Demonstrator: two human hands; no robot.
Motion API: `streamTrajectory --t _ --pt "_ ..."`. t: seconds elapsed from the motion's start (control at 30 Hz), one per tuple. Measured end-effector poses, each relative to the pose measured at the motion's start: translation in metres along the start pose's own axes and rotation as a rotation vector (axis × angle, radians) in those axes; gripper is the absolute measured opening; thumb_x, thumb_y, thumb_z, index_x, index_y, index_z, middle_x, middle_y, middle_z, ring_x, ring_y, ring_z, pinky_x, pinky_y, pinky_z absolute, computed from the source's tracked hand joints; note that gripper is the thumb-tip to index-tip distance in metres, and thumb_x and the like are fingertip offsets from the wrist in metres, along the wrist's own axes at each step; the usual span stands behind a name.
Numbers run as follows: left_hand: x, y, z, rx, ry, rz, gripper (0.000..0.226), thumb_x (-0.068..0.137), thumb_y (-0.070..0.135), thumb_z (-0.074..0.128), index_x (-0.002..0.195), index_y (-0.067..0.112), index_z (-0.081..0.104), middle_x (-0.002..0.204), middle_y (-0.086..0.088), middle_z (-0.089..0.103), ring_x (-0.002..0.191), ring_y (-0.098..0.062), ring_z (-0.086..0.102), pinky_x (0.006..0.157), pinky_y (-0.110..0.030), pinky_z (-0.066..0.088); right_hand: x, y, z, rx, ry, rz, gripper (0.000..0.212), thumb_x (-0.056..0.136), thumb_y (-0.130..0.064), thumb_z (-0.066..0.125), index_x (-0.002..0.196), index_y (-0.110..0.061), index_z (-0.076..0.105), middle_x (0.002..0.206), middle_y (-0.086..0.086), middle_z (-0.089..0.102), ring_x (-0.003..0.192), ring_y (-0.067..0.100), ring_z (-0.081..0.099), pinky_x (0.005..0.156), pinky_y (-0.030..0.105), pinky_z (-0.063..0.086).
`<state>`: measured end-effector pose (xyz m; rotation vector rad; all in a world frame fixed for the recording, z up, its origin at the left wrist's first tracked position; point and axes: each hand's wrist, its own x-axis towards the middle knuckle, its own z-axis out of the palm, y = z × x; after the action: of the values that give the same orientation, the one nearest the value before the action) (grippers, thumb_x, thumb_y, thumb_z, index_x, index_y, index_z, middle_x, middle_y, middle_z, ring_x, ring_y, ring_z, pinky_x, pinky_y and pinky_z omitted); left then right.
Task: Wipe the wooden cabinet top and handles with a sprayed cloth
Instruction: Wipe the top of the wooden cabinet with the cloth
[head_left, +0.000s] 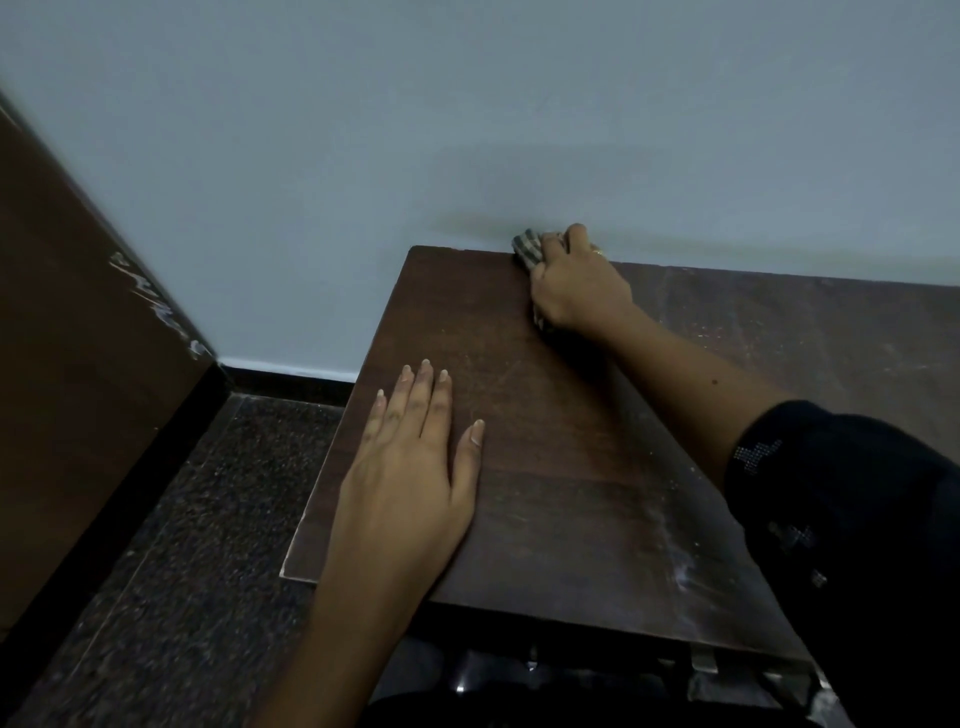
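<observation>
A dark brown wooden cabinet top (571, 467) fills the middle and right of the view, its back edge against the wall. My right hand (576, 286) is shut on a checked grey cloth (525, 248) and presses it down at the back edge, near the far left corner. Most of the cloth is hidden under the hand. My left hand (410, 457) lies flat on the top near its left edge, fingers together and stretched out, holding nothing. The right part of the top looks dusty and streaked. Metal handles (701, 662) show dimly below the front edge.
A pale blue-grey wall (467, 130) stands directly behind the cabinet. A brown wooden panel (78, 364) with chipped paint rises on the left. Between it and the cabinet lies dark speckled stone floor (182, 545) with a black skirting.
</observation>
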<state>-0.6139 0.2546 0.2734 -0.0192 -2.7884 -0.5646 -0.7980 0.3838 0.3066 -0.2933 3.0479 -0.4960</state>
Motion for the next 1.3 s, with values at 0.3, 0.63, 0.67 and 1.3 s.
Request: streamTrajectory --t 0.3,0.63,0.67,1.3 --pt "-0.002 0.001 0.001 0.029 0.018 0.013 0.066 0.087 0.048 0.018 0.138 0.008 0.033 0.151 -0.01 0.026 0.139 -0.014 0.013 0.112 -0.029 0.004 -0.091 -0.007 0.004 -0.01 0.084 -0.013 0.051 0.099 -0.026 0.028 0.146 -0.006 0.022 0.147 0.013 0.025 0.134 0.031 0.028 0.108 0.04 0.03" --pt "-0.002 0.014 0.005 0.092 0.009 0.061 0.065 0.088 0.042 0.013 0.136 0.004 0.034 0.15 -0.014 0.025 0.14 -0.022 0.013 0.113 -0.034 0.006 -0.216 -0.011 0.017 -0.071 0.125 -0.007 0.054 0.081 -0.028 0.033 0.123 -0.01 0.06 0.117 0.007 0.065 0.111 0.026 0.063 0.079 0.033 0.056" --pt "-0.002 0.019 0.007 0.079 -0.007 0.064 0.067 0.087 0.043 0.009 0.138 0.005 0.031 0.151 -0.013 0.022 0.141 -0.021 0.01 0.113 -0.034 0.004 -0.225 -0.01 0.018 -0.08 0.126 -0.016 0.054 0.08 -0.027 0.034 0.122 -0.009 0.061 0.116 0.008 0.065 0.11 0.027 0.064 0.079 0.034 0.056" --pt "0.014 0.054 0.031 0.056 -0.074 0.034 0.073 0.082 0.046 -0.003 0.143 0.009 0.013 0.155 -0.009 0.01 0.141 -0.015 0.001 0.114 -0.029 -0.003 -0.138 0.021 -0.002 -0.082 -0.009 -0.053 0.056 0.098 -0.03 0.017 0.15 -0.011 0.009 0.159 0.01 0.006 0.146 0.025 0.004 0.118 0.034 0.01"
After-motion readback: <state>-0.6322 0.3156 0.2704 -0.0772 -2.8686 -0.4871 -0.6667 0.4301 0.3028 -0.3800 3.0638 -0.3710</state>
